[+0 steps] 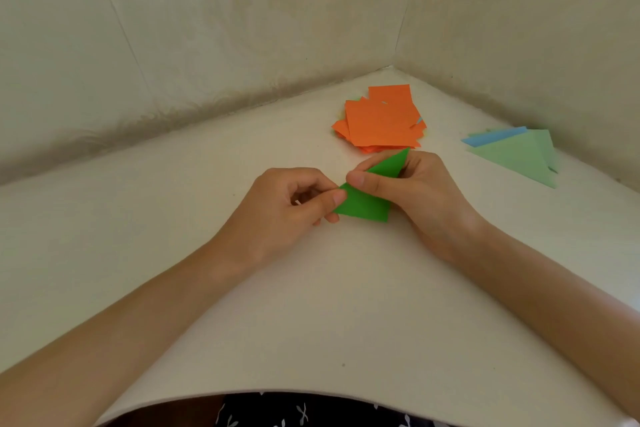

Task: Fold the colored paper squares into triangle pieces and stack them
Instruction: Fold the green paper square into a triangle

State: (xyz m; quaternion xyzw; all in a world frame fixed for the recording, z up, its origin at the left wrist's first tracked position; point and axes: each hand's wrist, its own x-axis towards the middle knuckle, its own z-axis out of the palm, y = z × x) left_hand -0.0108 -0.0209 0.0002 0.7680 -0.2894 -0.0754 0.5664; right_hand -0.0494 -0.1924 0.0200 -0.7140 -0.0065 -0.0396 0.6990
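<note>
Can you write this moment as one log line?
step: folding | left hand: pinches green paper | right hand: pinches it | orange squares: piled behind | folded triangles: stacked far right

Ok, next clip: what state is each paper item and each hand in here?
green paper: partly folded into a triangular shape, held between both hands.
left hand: pinches the green paper's left corner.
right hand: pinches its upper flap.
orange squares: unfolded, in a loose flat pile beyond the hands.
folded triangles: pale green and blue, stacked flat at the right.
</note>
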